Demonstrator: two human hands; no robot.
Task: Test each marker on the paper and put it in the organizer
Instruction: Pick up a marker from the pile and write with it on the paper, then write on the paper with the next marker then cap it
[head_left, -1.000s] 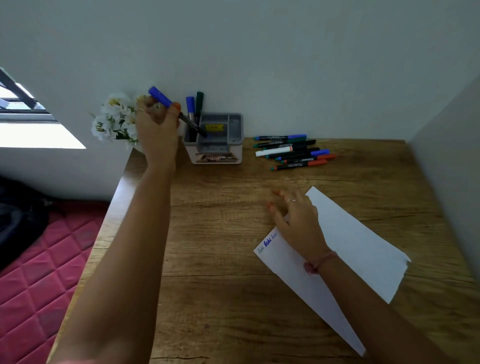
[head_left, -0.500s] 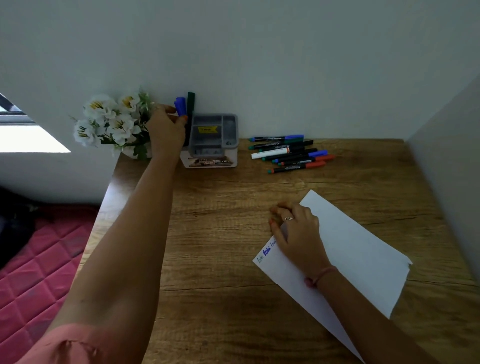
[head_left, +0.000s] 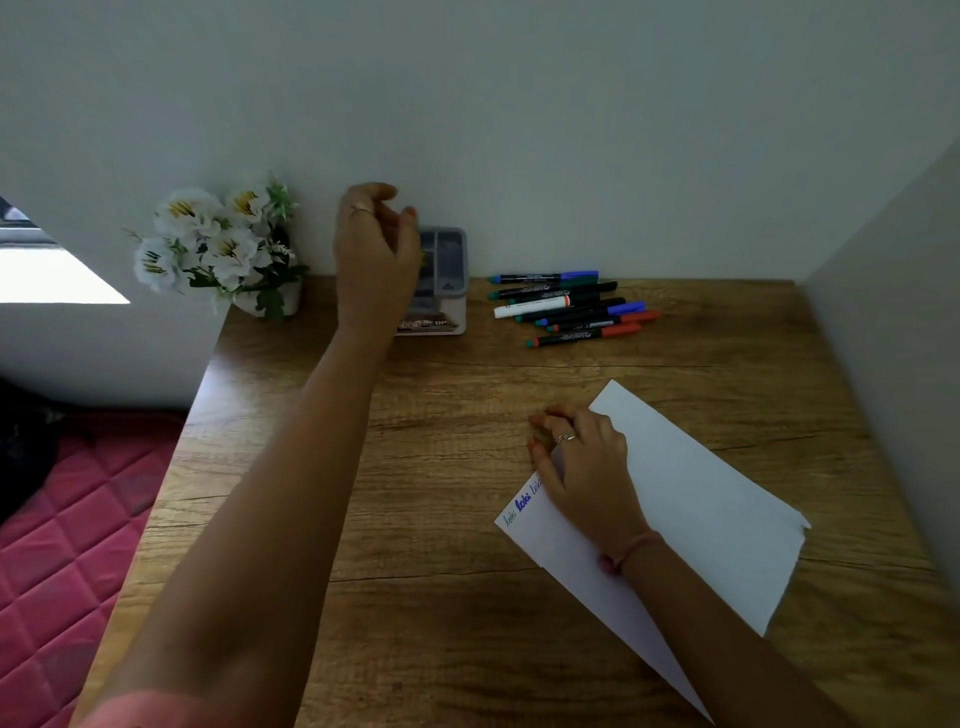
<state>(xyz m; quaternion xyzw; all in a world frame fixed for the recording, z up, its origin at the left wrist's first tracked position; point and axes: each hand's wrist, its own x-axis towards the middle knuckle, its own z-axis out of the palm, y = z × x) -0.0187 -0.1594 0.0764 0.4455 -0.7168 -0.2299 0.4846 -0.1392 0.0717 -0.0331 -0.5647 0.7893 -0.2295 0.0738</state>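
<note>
Presently left hand (head_left: 375, 254) hovers before organizer (head_left: 441, 280) at far counter (head_left: 441, 597) edge, fingers loose, grasping nothing. Right hand (head_left: 582, 467) presses paper (head_left: 701, 499) flat. Untested markers (head_left: 571, 307) lie right of organizer. Risk: withdrawing wrist could clip flowers (head_left: 208, 244).

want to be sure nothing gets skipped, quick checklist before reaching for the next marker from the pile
1. Left hand free of any marker: ok, it hangs in front of the organizer with loosely curled fingers that hold nothing.
2. Markers already sitting in the organizer: cannot tell, the left hand hides that side.
3. Untested markers waiting: ok, the marker pile lies on the desk right of the organizer.
4. Paper held steady: ok, the right hand rests on its left part.
5. Room left to write: ok, scribbles sit only near the left corner.
</note>
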